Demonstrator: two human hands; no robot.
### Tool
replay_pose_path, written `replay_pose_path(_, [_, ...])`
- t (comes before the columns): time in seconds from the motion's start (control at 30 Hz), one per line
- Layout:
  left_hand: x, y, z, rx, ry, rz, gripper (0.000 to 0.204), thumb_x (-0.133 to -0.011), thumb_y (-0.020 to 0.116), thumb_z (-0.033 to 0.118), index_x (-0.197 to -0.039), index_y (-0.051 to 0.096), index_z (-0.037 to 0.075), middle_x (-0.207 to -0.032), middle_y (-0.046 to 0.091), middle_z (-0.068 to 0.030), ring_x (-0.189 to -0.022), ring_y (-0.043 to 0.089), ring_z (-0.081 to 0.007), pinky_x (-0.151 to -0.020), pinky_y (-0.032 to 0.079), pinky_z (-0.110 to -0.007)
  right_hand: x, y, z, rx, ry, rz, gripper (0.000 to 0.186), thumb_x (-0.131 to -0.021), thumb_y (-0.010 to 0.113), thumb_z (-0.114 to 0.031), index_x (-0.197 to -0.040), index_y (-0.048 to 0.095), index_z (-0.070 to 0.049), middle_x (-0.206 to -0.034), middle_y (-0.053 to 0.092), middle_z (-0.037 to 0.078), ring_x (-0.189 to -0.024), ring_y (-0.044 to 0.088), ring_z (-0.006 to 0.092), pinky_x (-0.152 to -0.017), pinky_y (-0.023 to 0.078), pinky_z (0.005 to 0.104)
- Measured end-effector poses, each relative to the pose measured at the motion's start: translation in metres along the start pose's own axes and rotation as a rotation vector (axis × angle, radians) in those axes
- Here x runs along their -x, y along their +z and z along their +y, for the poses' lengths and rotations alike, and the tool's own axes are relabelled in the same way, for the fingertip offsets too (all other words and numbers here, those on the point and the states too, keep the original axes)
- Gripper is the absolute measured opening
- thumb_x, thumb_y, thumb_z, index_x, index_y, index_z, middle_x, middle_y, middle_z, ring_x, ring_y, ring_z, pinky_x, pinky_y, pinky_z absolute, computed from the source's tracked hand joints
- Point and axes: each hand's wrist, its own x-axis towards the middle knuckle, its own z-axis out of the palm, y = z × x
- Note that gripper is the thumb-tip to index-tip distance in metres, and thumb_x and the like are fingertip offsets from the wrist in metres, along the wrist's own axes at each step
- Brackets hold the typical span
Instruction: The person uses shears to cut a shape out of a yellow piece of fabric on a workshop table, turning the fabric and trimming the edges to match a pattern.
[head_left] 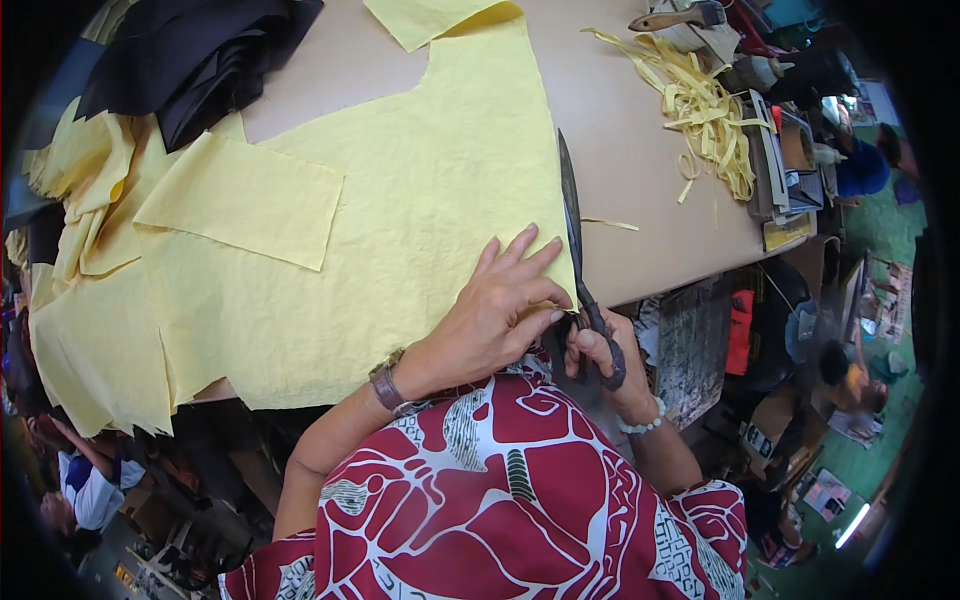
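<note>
A large sheet of yellow fabric [400,250] lies spread on the table. At its lower right corner, the thumb and index finger of my left hand [505,295] pinch the edge, while the other fingers rest spread on the cloth. My right hand [610,365] grips the dark handles of large fabric shears [571,200]. Their long blades point away from me along the fabric's right edge. Whether the lower blade lies under the cloth is hidden. A smaller yellow piece [245,195] lies on top of the sheet at the left.
On the brown tabletop [655,240] lie a heap of yellow fabric strips [705,115] and a loose strip [610,224]. Dark folded fabric [200,65] and crumpled yellow cloth [95,180] are piled at the left. A brush [680,17] and an open box [790,170] stand at the right.
</note>
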Motion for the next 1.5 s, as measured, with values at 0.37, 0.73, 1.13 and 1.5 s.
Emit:
replay_pose_path(0.37, [0.000, -0.002, 0.000, 0.034, -0.014, -0.013, 0.012, -0.083, 0.059, 0.014, -0.093, 0.062, 0.008, -0.136, 0.039, -0.0193, -0.134, 0.019, -0.0374, -0.107, 0.008, -0.054, 0.004, -0.003, 0.002, -0.034, 0.002, 0.022, 0.028, -0.079, 0.068, -0.024, -0.085, 0.056, 0.001, -0.061, 0.053, 0.001, -0.050, 0.051, 0.0069, -0.047, 0.041, 0.0198])
replay_pose_path(0.73, [0.000, -0.003, 0.001, 0.037, -0.026, -0.022, 0.012, -0.083, 0.058, 0.014, -0.094, 0.061, 0.009, -0.137, 0.038, -0.0185, -0.135, 0.018, -0.0363, -0.107, 0.007, -0.054, 0.005, -0.007, 0.006, 0.009, 0.054, 0.051, 0.023, -0.079, 0.069, -0.019, -0.083, 0.056, 0.000, -0.063, 0.055, 0.001, -0.047, 0.049, 0.0058, -0.044, 0.039, 0.0186])
replay_pose_path(1.13, [0.002, -0.003, 0.001, 0.086, -0.045, -0.021, 0.011, -0.084, 0.057, 0.015, -0.093, 0.061, 0.009, -0.137, 0.038, -0.0179, -0.135, 0.017, -0.0352, -0.108, 0.006, -0.053, 0.007, -0.005, 0.006, 0.012, 0.055, 0.055, 0.025, -0.080, 0.067, -0.022, -0.082, 0.057, 0.001, -0.061, 0.054, 0.000, -0.047, 0.049, 0.0052, -0.044, 0.039, 0.0182])
replay_pose_path(1.5, [0.008, -0.005, 0.006, 0.159, -0.070, -0.080, 0.012, -0.085, 0.056, 0.013, -0.096, 0.061, 0.009, -0.137, 0.037, -0.0177, -0.135, 0.017, -0.0352, -0.108, 0.006, -0.052, -0.004, 0.005, -0.004, -0.081, -0.024, 0.059, 0.034, -0.081, 0.065, -0.031, -0.085, 0.057, 0.001, -0.062, 0.053, 0.000, -0.048, 0.048, 0.0056, -0.046, 0.039, 0.0181])
